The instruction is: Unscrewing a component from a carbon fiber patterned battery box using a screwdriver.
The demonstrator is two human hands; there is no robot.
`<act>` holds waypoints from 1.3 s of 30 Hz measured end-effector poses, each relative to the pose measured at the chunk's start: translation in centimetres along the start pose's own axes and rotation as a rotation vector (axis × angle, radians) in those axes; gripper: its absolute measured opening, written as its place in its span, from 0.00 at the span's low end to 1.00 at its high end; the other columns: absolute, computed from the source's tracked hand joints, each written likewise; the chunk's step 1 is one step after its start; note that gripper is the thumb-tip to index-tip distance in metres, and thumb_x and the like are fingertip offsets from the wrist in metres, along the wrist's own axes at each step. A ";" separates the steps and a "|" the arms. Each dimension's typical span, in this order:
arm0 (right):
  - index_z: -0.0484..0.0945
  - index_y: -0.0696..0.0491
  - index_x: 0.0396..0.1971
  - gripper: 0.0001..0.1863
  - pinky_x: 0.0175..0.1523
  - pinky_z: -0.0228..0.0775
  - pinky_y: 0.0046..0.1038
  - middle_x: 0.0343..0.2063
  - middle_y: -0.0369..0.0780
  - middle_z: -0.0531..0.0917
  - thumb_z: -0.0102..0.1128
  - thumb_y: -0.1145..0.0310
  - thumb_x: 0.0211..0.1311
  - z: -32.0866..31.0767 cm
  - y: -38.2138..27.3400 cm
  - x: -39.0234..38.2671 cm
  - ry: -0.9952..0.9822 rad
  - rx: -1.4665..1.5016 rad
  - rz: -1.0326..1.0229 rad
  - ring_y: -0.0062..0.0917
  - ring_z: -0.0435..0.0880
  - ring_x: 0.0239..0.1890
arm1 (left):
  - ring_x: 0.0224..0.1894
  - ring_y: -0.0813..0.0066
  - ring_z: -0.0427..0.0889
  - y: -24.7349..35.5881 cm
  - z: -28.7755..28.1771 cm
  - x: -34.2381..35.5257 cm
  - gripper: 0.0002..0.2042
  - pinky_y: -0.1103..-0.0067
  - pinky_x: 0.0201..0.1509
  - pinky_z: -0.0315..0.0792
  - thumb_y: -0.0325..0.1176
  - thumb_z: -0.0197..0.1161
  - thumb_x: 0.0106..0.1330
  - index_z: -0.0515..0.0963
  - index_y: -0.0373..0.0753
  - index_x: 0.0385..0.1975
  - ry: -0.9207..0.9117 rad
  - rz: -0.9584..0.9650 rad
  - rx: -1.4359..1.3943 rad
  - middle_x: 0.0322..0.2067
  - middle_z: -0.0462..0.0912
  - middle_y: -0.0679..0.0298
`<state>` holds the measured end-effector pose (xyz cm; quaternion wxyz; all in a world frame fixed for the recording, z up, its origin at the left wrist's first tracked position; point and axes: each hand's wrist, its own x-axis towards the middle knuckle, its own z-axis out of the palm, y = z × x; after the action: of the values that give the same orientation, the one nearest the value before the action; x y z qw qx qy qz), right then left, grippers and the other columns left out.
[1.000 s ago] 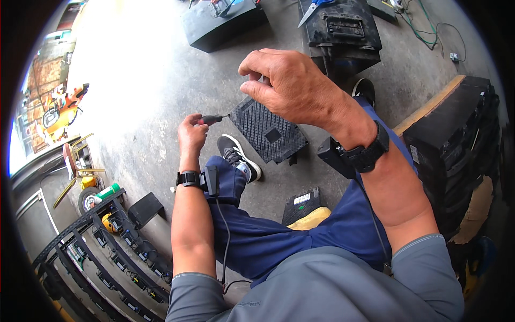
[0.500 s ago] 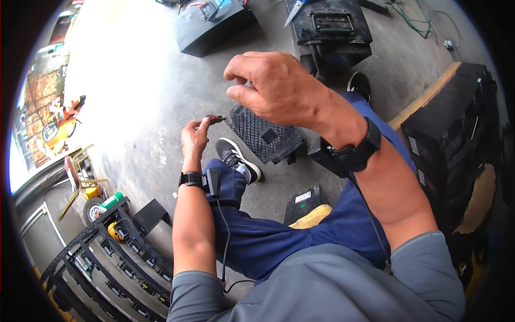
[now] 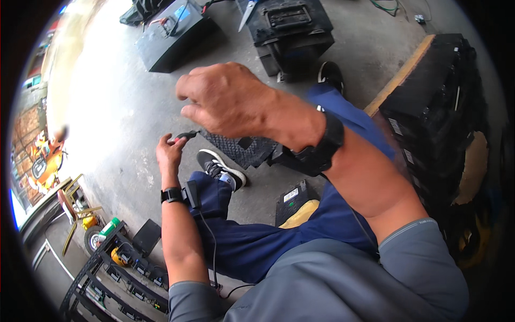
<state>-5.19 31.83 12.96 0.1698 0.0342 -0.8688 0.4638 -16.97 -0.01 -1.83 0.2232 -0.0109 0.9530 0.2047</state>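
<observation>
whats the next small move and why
Perhaps lower the right hand to steady the flat black textured panel: it appears to hover above, while the left hand grips a slim red and black tool pointing toward its corner.

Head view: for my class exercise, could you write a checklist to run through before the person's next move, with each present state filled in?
1. Small red-and-black hand tool gripped in the bare left hand: ok.
2. Tool tip touching the flat, black, ridged slab: cannot tell.
3. Slab fully in sight: not ok, the bare right hand and wrist cover part.
4. Right hand empty: cannot tell, its palm is hidden.
5. Blue-handled metal scissors clear of both hands: ok.
</observation>
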 end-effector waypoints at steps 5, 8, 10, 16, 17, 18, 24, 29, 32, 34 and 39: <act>0.83 0.57 0.34 0.08 0.42 0.84 0.36 0.31 0.48 0.87 0.63 0.67 0.63 -0.2 -0.2 0.0 -0.014 -0.039 -0.030 0.38 0.90 0.35 | 0.37 0.63 0.87 0.1 -0.3 0.2 0.29 0.71 0.45 0.79 0.46 0.72 0.61 0.78 0.32 0.58 -0.074 -0.100 0.007 0.38 0.88 0.50; 0.82 0.56 0.36 0.08 0.41 0.80 0.36 0.31 0.46 0.85 0.65 0.68 0.61 -0.2 0.0 -0.2 -0.019 -0.005 0.001 0.41 0.87 0.34 | 0.40 0.59 0.87 0.2 0.1 -0.3 0.27 0.69 0.49 0.79 0.47 0.71 0.62 0.80 0.33 0.55 -0.073 0.059 0.104 0.38 0.88 0.49; 0.82 0.57 0.36 0.09 0.41 0.80 0.36 0.31 0.46 0.85 0.65 0.67 0.61 -0.3 0.0 0.0 -0.024 -0.010 0.002 0.41 0.87 0.34 | 0.42 0.58 0.87 0.7 0.5 -1.1 0.23 0.69 0.51 0.78 0.44 0.70 0.61 0.83 0.36 0.52 0.124 0.206 0.127 0.39 0.88 0.49; 0.82 0.57 0.36 0.09 0.42 0.80 0.36 0.31 0.46 0.86 0.65 0.67 0.61 -0.2 -0.2 0.0 -0.043 -0.008 0.024 0.40 0.88 0.35 | 0.46 0.57 0.87 0.6 -0.1 0.1 0.24 0.68 0.53 0.77 0.38 0.70 0.59 0.81 0.37 0.55 -0.103 -0.177 0.044 0.44 0.87 0.48; 0.82 0.57 0.36 0.09 0.42 0.80 0.36 0.32 0.46 0.86 0.65 0.67 0.61 -0.2 -0.2 0.0 -0.041 -0.008 0.023 0.40 0.88 0.35 | 0.46 0.57 0.87 0.7 0.0 -0.1 0.24 0.68 0.53 0.77 0.38 0.70 0.59 0.81 0.37 0.55 -0.107 -0.175 0.043 0.44 0.87 0.48; 0.82 0.57 0.36 0.09 0.42 0.80 0.36 0.32 0.46 0.86 0.65 0.67 0.61 -0.2 -0.1 0.0 -0.041 -0.011 0.026 0.40 0.88 0.35 | 0.45 0.57 0.87 0.8 0.1 -0.6 0.23 0.68 0.53 0.77 0.39 0.70 0.60 0.81 0.36 0.54 -0.062 -0.032 0.097 0.43 0.87 0.48; 0.82 0.57 0.37 0.09 0.43 0.81 0.37 0.32 0.46 0.86 0.65 0.67 0.62 0.0 -0.5 -0.1 -0.044 0.003 0.005 0.40 0.88 0.36 | 0.45 0.57 0.87 0.9 0.1 -0.7 0.20 0.69 0.52 0.77 0.35 0.70 0.59 0.83 0.37 0.52 0.074 0.027 0.103 0.41 0.87 0.50; 0.82 0.57 0.37 0.09 0.42 0.81 0.38 0.31 0.46 0.85 0.65 0.67 0.62 0.0 -0.5 -0.4 -0.051 -0.026 -0.001 0.41 0.87 0.35 | 0.47 0.55 0.86 1.1 0.0 -1.1 0.23 0.68 0.54 0.77 0.38 0.71 0.60 0.81 0.37 0.55 -0.082 0.001 0.083 0.42 0.87 0.50; 0.81 0.57 0.37 0.10 0.42 0.80 0.38 0.30 0.46 0.85 0.66 0.67 0.62 0.4 -0.3 -0.3 -0.066 -0.030 -0.006 0.40 0.87 0.34 | 0.48 0.55 0.86 1.8 0.2 -1.7 0.22 0.68 0.54 0.77 0.41 0.70 0.61 0.83 0.37 0.52 0.081 0.162 0.163 0.42 0.87 0.51; 0.81 0.57 0.37 0.10 0.42 0.80 0.37 0.30 0.45 0.85 0.66 0.66 0.61 0.5 -0.7 -0.2 -0.095 -0.037 0.005 0.40 0.87 0.34 | 0.48 0.56 0.86 2.0 0.0 -1.4 0.21 0.68 0.54 0.77 0.39 0.71 0.59 0.83 0.38 0.52 0.106 -0.078 0.123 0.42 0.87 0.50; 0.81 0.56 0.37 0.10 0.41 0.80 0.37 0.30 0.44 0.84 0.66 0.66 0.62 0.7 -0.9 -0.2 -0.114 -0.042 0.004 0.40 0.87 0.34 | 0.48 0.56 0.86 0.8 -0.4 -1.0 0.24 0.68 0.54 0.77 0.41 0.72 0.59 0.82 0.37 0.53 -0.056 -0.028 0.096 0.43 0.87 0.49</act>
<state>-4.98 30.77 13.24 0.1198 0.0554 -0.8866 0.4432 -16.39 0.49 -0.74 0.2527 -0.0076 0.9548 0.1560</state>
